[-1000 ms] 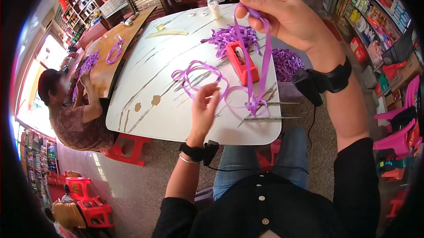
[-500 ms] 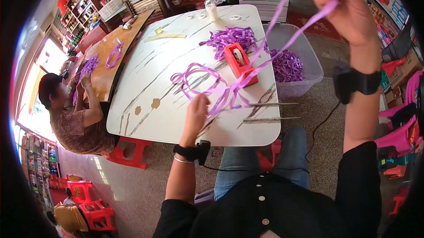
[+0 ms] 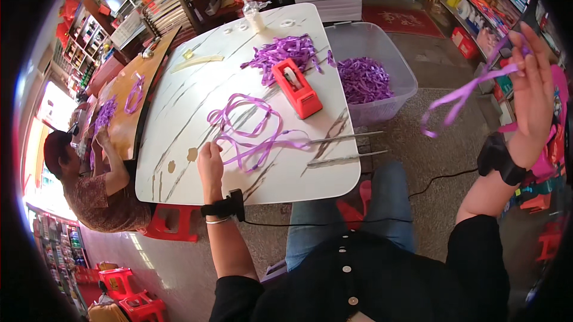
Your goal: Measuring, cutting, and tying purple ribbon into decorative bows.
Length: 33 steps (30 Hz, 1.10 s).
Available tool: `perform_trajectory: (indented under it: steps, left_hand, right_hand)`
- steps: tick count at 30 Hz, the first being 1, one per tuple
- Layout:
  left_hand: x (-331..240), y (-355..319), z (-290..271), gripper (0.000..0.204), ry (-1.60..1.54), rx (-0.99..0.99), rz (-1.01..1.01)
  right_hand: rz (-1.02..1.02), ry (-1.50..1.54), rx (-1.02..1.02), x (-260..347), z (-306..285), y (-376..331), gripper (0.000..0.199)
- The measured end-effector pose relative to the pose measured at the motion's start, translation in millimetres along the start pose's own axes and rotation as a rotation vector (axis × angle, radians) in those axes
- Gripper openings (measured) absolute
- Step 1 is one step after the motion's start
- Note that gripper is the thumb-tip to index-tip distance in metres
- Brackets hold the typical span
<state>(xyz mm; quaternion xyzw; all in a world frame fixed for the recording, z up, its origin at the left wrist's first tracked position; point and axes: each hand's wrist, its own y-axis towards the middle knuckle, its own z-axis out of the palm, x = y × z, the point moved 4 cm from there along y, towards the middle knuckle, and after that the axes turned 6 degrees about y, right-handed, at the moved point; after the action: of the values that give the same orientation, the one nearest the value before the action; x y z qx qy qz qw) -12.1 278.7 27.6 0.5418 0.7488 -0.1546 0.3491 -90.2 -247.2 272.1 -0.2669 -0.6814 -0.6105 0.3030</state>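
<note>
My right hand is raised high at the far right, away from the table, pinching a purple ribbon whose loop swings below and left of it. Low over the table's near left part, my left hand has its fingers closed at the edge of a loosely looped bunch of purple ribbons, seemingly on one strand. Behind that bunch stands a red tape dispenser. A heap of folded purple ribbons lies beyond the dispenser.
A clear plastic bin of purple ribbon pieces stands right of the white table. Two thin metal rods overhang the table's right edge. At left, another person handles purple ribbon at a wooden table. A cable crosses my lap.
My right hand has swung outward to the right and down, drawing its ribbon off the table. My left hand has moved left along the looped bunch. The whole view has turned slightly right.
</note>
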Motion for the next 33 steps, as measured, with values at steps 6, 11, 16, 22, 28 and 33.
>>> perform_trajectory:
  steps: [6, 11, 16, 22, 28, 33]
  left_hand:
    - [-92.8, -46.2, -3.3, 0.034, 0.481, -0.525, 0.497]
    - [-161.7, -108.7, 32.3, 0.033, -0.700, 0.490, 0.481]
    - [-214.1, -155.4, 59.0, 0.034, -0.751, 0.887, 0.733]
    - [-200.8, -176.9, 77.6, 0.026, -0.951, 1.064, 0.449]
    - [-190.2, -179.9, 85.5, 0.020, -0.888, 0.912, 0.397]
    - [-191.5, -175.7, 79.4, 0.016, -0.725, 0.668, 0.649]
  right_hand:
    - [0.328, -0.311, -0.038, 2.1, 45.7, -49.3, 0.035]
    - [0.596, -0.150, 0.428, -47.2, 109.6, -68.7, 0.045]
    - [0.507, -0.181, 0.460, -57.9, 128.9, -84.6, 0.047]
    - [0.588, -0.140, 0.369, -69.8, 136.0, -103.0, 0.046]
    - [0.581, -0.135, 0.288, -77.2, 140.4, -114.8, 0.040]
    - [0.567, -0.166, 0.225, -85.7, 141.4, -125.4, 0.033]
